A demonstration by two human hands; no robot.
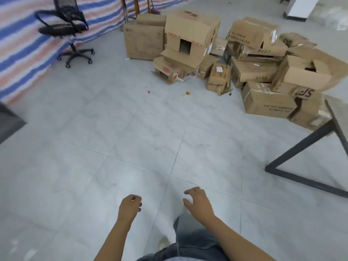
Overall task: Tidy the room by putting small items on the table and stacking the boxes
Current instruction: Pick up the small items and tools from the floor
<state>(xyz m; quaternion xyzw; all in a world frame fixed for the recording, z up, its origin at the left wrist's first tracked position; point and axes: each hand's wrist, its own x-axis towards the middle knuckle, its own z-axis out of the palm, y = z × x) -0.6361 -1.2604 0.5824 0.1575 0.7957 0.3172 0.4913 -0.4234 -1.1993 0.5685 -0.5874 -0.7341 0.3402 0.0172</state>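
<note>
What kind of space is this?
Probably a storeroom or an unfinished office, not a home. A jumbled pile of cardboard boxes sits on a bare tiled floor, a striped tarp serves as a wall, and an office chair and a black-framed table stand nearby.

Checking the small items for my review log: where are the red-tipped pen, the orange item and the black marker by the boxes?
red-tipped pen (147, 90), head view, on its middle.
orange item (187, 93), head view, on its orange body.
black marker (231, 92), head view, on its barrel.
</note>
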